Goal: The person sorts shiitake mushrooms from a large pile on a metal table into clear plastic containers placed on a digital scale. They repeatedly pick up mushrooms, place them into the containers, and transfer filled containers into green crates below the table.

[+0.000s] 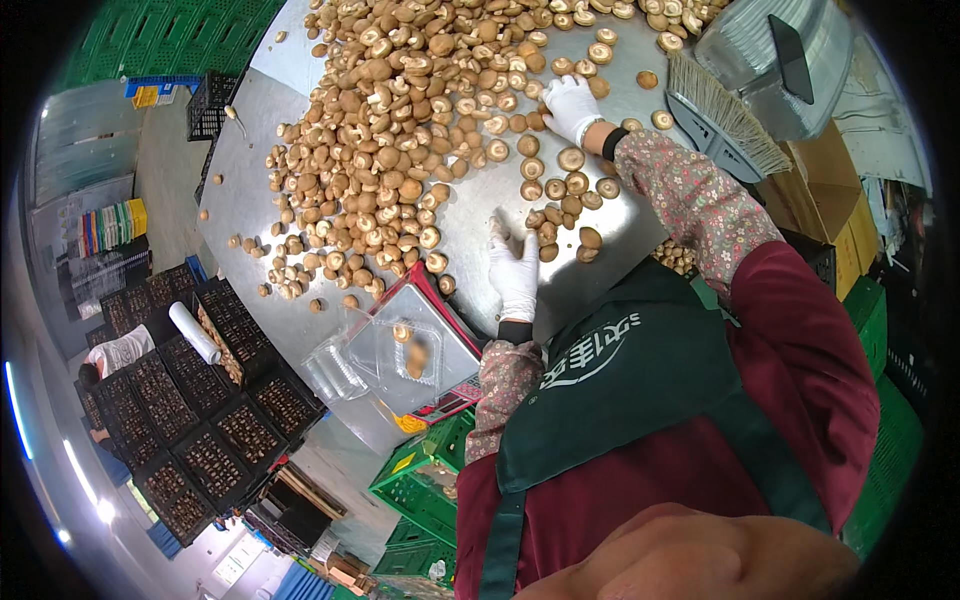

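My left hand (514,274), in a white glove, is held over the steel table (472,225) with thumb and fingers apart and nothing between them. Close to its fingertips lies a small cluster of shiitake mushrooms (551,217). My right hand (571,106), also white-gloved, reaches farther out, its fingers bent down among mushrooms at the edge of the large shiitake pile (390,142). Whether it grips one is hidden. Left of my left hand, a red-framed weighing scale (456,322) carries a clear plastic container (431,367) with a few mushrooms in it.
A bench brush (727,112) with a dustpan (701,139) lies at the right, beside stacked clear trays (750,52) bearing a phone (790,60). Green crates (420,480) stand below the table. Across the aisle, a person (120,352) is near black mushroom crates (217,450).
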A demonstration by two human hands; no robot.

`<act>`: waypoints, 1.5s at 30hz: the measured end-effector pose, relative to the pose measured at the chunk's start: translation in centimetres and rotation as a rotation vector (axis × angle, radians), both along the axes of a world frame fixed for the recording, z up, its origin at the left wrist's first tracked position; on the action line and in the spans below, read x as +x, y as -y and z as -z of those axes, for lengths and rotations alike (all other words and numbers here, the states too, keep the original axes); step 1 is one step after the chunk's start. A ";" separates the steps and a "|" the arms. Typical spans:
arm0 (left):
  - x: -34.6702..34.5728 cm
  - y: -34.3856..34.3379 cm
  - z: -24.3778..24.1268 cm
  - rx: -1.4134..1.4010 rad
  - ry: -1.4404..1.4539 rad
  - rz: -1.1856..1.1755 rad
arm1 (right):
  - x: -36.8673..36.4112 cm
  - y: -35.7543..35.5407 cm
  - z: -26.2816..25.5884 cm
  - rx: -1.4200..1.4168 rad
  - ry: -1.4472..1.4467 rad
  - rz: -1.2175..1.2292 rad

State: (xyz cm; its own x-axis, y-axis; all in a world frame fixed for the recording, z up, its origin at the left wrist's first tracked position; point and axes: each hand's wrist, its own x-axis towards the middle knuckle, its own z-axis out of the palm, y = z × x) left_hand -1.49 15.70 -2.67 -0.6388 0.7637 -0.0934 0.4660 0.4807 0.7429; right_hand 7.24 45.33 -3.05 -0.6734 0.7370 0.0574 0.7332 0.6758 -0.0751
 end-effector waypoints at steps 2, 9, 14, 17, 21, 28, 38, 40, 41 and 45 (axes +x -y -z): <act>-0.7 0.1 0.1 0.054 0.227 -0.097 | 0.9 1.7 0.0 -0.059 -0.071 -0.024; 0.2 -3.6 -3.2 0.398 1.374 -0.291 | 3.0 11.8 -3.8 -0.426 -0.657 -0.582; -2.1 -1.6 1.4 0.429 1.548 -0.295 | 1.7 2.7 -2.5 -0.218 -0.519 -0.142; -1.1 -3.1 -0.2 0.433 1.630 -0.415 | 5.4 -3.5 0.9 0.023 -0.268 0.402; -1.8 -1.7 -2.2 0.476 1.626 -0.457 | 6.6 -0.8 3.7 -0.107 -0.280 0.291; -1.6 -3.2 -2.3 0.369 1.655 -0.551 | 7.8 0.2 1.8 -0.022 -0.424 0.175; -0.9 -4.9 -2.0 0.287 1.567 -0.276 | 2.4 -3.6 1.6 -0.019 -0.048 0.138; -0.2 -5.7 -3.6 0.276 1.540 -0.266 | 2.5 -0.8 0.4 -0.107 -0.225 0.057; 0.1 -6.1 -4.3 0.269 1.530 -0.257 | 2.7 1.3 -1.4 -0.197 -0.302 -0.006; 0.2 -6.4 -4.4 0.248 1.622 -0.238 | 3.4 8.3 -1.9 -0.335 -0.508 -0.548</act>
State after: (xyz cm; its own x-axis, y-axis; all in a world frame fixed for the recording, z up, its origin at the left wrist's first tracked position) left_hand -1.27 22.10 1.68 -0.1012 0.7665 -0.6342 -0.8809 0.2271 0.4151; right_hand 10.68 37.07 -1.11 -0.8941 0.3434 0.2876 0.1279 0.8111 -0.5707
